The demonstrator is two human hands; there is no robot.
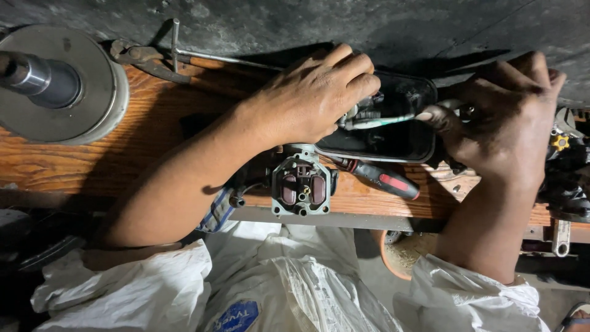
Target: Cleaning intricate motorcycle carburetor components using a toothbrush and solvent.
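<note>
Head view looks down on a wooden tabletop (pixel 123 132), where the left hand (pixel 316 92) is curled around a small metal part (pixel 364 109) held over a black tray (pixel 393 138). Closed fingers of the right hand (pixel 504 123) grip a brush with a pale green handle (pixel 384 121), its tip touching that part. Just below the left hand, a carburetor body (pixel 302 184) lies near the tabletop's edge, beside a red-and-black screwdriver (pixel 384 179). At far left stands a round metal pulley (pixel 58 83).
</note>
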